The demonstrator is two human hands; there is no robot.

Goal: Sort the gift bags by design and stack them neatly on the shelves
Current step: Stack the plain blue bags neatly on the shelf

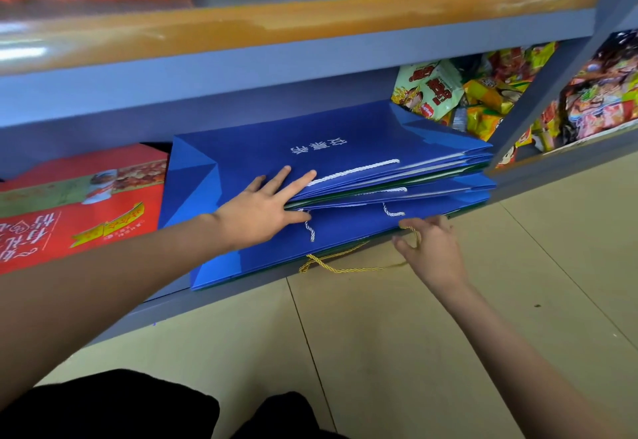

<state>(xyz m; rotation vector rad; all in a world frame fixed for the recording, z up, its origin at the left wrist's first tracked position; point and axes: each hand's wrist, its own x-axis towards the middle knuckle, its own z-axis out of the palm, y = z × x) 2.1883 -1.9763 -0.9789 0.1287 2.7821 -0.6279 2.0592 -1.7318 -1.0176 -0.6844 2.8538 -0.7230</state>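
1. Left hand [262,211] lies flat on the blue bags [345,169], fingers straight and spread, fingertips wedged between layers of the stack.
2. Right hand [428,249] pinches the gold cord [348,267] at the stack's front edge.
3. Bags lie flat on the low shelf [165,304], under both hands, white handles [355,171] showing.
4. Left of the left hand: red box [79,204]. Beyond the right hand: snack packets [483,93].

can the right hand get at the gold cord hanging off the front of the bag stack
Probably yes. The right hand is already at the gold cord, which hangs over the shelf edge with nothing blocking it.
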